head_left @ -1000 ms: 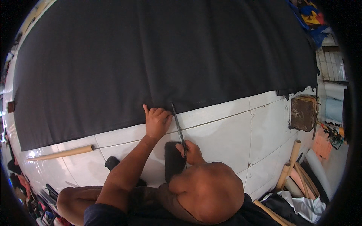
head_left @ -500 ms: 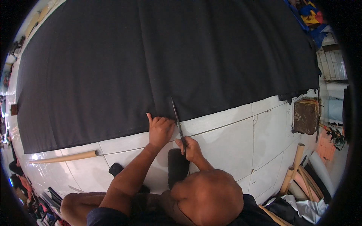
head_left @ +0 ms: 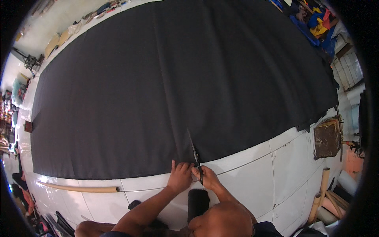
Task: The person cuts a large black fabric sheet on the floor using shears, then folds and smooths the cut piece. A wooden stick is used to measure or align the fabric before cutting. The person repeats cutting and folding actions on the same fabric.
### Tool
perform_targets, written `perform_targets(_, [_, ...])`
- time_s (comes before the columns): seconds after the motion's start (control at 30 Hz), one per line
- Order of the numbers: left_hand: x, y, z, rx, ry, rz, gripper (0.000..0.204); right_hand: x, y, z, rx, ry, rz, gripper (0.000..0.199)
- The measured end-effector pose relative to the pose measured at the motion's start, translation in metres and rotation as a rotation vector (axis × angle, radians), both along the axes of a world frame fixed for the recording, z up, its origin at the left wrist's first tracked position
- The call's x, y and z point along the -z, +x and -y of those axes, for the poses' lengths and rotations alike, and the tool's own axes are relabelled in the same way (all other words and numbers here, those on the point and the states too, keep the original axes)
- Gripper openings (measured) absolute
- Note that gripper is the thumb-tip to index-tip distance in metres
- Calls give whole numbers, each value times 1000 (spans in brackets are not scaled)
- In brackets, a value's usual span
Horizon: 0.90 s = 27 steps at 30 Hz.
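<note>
A large sheet of black fabric [head_left: 114,98] is spread over the white tiled floor, a faint crease running up its middle. At its near edge, my left hand [head_left: 181,176] has its fingers curled on the cloth, the outermost finger sticking out. Just to the right, my right hand [head_left: 207,177] grips the handles of dark scissors [head_left: 195,152]. Their long blades point away from me over the fabric, and appear nearly closed. Whether a blade is under the cloth I cannot tell.
A cardboard tube [head_left: 85,188] lies on the floor at left. A brown block [head_left: 327,138] sits by the fabric's right corner, and a small one [head_left: 28,126] at its left edge. More tubes [head_left: 324,183] stand at lower right. Colourful cloths [head_left: 316,25] are heaped at far right.
The view has shifted, so fabric, hands and scissors appear lower in the picture. Both hands keep nearly the same place at the cloth's near edge, the scissors still in my right hand.
</note>
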<state>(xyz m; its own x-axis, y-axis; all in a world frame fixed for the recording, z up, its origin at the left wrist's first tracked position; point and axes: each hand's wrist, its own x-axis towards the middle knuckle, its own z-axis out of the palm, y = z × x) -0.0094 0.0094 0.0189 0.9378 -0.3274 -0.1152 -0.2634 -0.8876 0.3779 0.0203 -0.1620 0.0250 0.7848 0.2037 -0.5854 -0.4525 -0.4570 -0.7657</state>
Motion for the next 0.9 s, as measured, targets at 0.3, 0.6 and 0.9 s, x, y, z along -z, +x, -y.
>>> perform_targets(0.3, [-19, -5, 25, 8, 237, -281, 65, -7, 4, -2, 26, -36, 98, 54])
perform_targets(0.6, [-29, 1, 17, 84, 227, -281, 65, 36, 53, -19, 0, -32, 17, 55])
perform_targets(0.9, [-33, 2, 16, 74, 216, -276, 70, 8, 60, -29, -3, 33, 49, 67])
